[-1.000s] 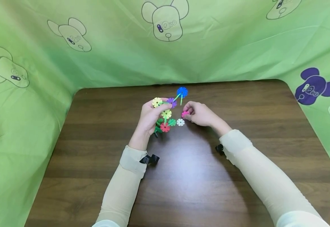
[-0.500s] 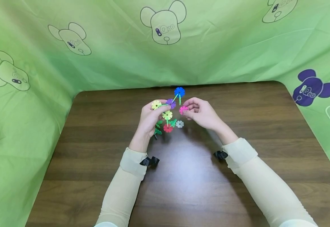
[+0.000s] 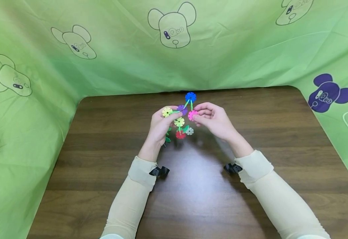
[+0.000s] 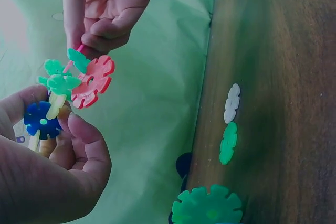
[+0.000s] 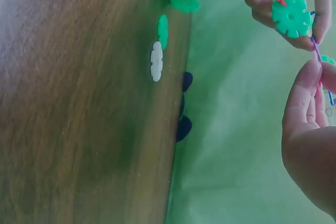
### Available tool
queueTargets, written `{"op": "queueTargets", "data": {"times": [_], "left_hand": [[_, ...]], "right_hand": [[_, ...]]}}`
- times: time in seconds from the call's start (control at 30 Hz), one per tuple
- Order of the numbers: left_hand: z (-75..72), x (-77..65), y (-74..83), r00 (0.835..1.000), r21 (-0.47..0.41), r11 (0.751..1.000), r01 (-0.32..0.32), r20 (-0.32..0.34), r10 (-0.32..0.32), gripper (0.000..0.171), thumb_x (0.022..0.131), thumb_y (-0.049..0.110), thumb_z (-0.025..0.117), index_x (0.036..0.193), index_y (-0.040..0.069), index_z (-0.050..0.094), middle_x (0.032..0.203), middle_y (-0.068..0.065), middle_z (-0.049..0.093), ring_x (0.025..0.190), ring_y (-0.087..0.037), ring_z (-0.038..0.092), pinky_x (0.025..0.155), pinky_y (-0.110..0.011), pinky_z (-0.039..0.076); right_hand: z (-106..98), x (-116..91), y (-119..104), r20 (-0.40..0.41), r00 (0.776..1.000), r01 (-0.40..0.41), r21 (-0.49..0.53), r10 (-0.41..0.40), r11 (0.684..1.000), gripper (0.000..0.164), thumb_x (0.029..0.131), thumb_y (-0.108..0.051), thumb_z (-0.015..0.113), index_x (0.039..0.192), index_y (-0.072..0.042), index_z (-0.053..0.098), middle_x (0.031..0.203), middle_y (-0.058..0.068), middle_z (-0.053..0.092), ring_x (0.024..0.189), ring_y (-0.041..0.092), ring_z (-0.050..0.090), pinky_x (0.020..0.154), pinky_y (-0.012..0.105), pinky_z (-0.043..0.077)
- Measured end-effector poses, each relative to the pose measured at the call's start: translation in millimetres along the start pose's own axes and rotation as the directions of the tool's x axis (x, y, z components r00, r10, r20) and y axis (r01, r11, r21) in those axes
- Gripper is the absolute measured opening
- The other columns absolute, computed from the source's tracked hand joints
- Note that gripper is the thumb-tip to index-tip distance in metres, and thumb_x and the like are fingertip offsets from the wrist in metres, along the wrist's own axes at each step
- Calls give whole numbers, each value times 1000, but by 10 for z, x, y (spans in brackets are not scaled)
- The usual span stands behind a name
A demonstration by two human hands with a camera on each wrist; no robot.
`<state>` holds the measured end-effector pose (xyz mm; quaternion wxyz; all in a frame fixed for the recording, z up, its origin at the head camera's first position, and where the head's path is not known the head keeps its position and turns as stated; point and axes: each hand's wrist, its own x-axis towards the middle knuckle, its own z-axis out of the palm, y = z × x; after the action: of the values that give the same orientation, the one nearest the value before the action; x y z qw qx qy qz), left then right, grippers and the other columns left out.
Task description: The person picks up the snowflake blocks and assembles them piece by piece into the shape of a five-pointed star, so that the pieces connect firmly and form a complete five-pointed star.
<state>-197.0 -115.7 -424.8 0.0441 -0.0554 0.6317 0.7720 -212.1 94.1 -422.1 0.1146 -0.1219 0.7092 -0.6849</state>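
**Bright pink, round, notched plastic disc (image 3: 191, 115) pinched beside a jointed build of similar discs (image 3: 181, 108)**

The pink disc sits at the thumb and fingertips of the right hand (image 3: 217, 122), just below the round, notched blue plastic disc (image 3: 190, 96) at the build's top. An edge-on pale green plastic disc (image 3: 191, 106) slopes down from the blue one toward the pink; whether those two touch cannot be told.

These thin discs look light, stiff and smooth, likely to slip or twist if squeezed off-centre. A hold on the face or outer rim, leaving the facing notch free, should serve best. The build probably pivots at its slotted joints, so steadying it close to the working joint seems wise.

The left hand (image 3: 162, 125) pinches the build at its round, notched purple plastic disc, thumb across the front, fingers mostly hidden behind. Round, notched yellow discs (image 3: 167, 112) branch beside and below, with a notched red plastic disc (image 3: 180, 134) lowest.

Beyond, a notched white plastic disc (image 4: 231, 103) and a notched green plastic disc (image 4: 228, 143) lie end to end on the brown wood-grain table (image 3: 192, 209).
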Motion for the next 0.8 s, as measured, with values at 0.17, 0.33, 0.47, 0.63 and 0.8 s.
{"op": "queueTargets", "data": {"times": [0.17, 0.33, 0.47, 0.63, 0.8], "left_hand": [[15, 0, 4, 1000, -19, 1000, -5, 11, 5, 20, 89, 5, 78, 108, 1, 73, 79, 5, 69, 59, -8, 54, 60, -23, 52], [14, -2, 0, 999, -19, 1000, -3, 43, 3, 21, 89, 5, 77, 109, 1, 72, 80, 3, 69, 62, -8, 58, 63, -26, 53], [16, -14, 6, 997, 1, 1000, -5, 78, 5, 24, 89, 7, 79, 111, 1, 72, 83, 1, 70, 67, -9, 62, 68, -30, 55], [25, -21, -8, 990, 70, 997, -22, 142, 11, 31, 92, 17, 79, 119, 5, 71, 95, -4, 75, 77, -12, 66, 79, -45, 56], [32, -29, -49, 983, 139, 988, -73, 176, 48, 42, 96, 28, 76, 130, 4, 67, 105, -15, 76, 83, -14, 69, 76, -41, 55]], "right_hand": [[-1, -8, 4, -47, 999, 30, 58, -27, 998, 21, 96, 5, 69, 115, 8, 61, 90, 5, 73, 75, 14, 71, 72, 29, 61], [7, -6, -8, -81, 996, 54, 78, -47, 996, 19, 96, 3, 70, 113, 7, 63, 91, 5, 74, 74, 14, 70, 72, 29, 61], [15, -12, -21, -98, 994, 62, 72, -55, 995, 20, 96, 3, 70, 114, 8, 63, 91, 5, 73, 74, 14, 70, 71, 29, 61], [37, -41, -41, -97, 993, 67, 63, -61, 996, 22, 96, 3, 70, 116, 9, 62, 92, 5, 73, 76, 15, 71, 71, 28, 61], [66, -75, -42, -79, 993, 87, 51, -83, 995, 25, 96, 2, 71, 118, 11, 62, 93, 6, 73, 78, 17, 73, 74, 29, 62]]}}
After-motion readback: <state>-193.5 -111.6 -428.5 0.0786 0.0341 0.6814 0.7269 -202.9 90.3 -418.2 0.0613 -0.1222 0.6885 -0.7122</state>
